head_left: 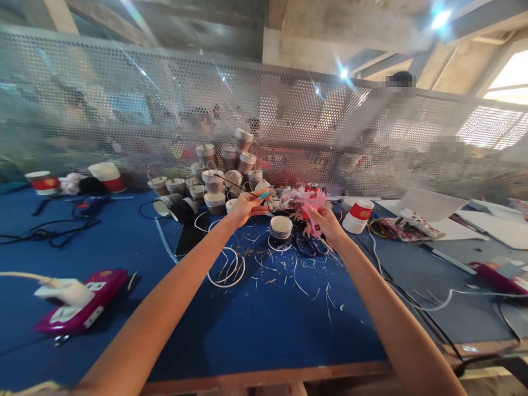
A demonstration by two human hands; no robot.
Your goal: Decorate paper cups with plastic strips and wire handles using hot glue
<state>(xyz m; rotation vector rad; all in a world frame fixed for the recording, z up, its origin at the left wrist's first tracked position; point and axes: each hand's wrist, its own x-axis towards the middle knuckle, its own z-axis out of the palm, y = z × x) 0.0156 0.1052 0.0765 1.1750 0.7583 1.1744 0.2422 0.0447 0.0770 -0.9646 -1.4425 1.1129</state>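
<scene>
My left hand (246, 209) is pinching a thin dark stick (233, 183), slanting up leftward; my right hand (329, 222) is gripping a pink tool (313, 207), handle down.

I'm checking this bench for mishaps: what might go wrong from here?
The cup stands low between the left hand and the right hand, which holds a pink item, so a careless swing might tip it. The pots are piled several high beyond the left hand; a nudge could bring some down. The white cord lies in loose loops beside the left forearm and may snag.
</scene>
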